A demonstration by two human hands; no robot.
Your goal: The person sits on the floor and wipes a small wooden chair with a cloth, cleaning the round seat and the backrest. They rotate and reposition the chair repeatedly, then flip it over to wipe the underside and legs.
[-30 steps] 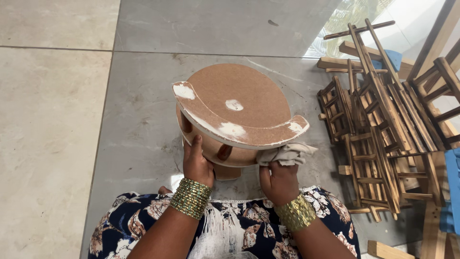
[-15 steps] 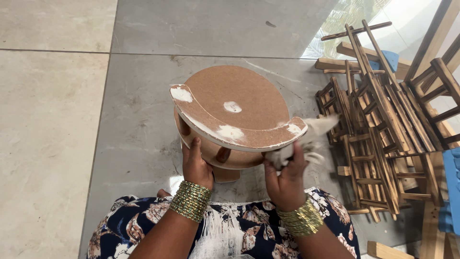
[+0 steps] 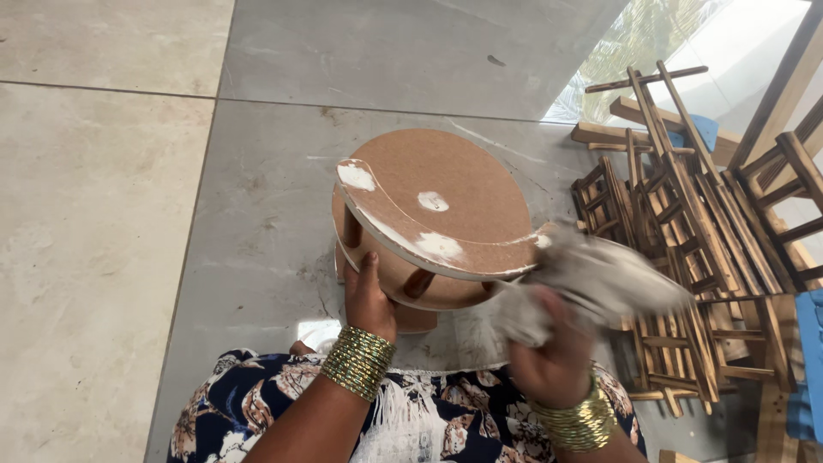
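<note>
Grey tiled floor [image 3: 129,214] carries a round wooden stand [image 3: 429,223] before the person's lap. The left hand [image 3: 369,296] grips its lower tier; the right hand [image 3: 549,360] clenches a blurred cloth [image 3: 591,279] at its rim. Wooden racks [image 3: 686,257] lie just right, partly cut off.

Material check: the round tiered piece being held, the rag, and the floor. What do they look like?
Round tiered stand: looks like unfinished fibreboard, matte brown with a pale cut edge and white filler-like patches. Rag in the right hand: grey woven cloth, probably cotton; motion-blurred. Floor: glossy grey stone-look tiles with visible joints, likely ceramic.
</note>
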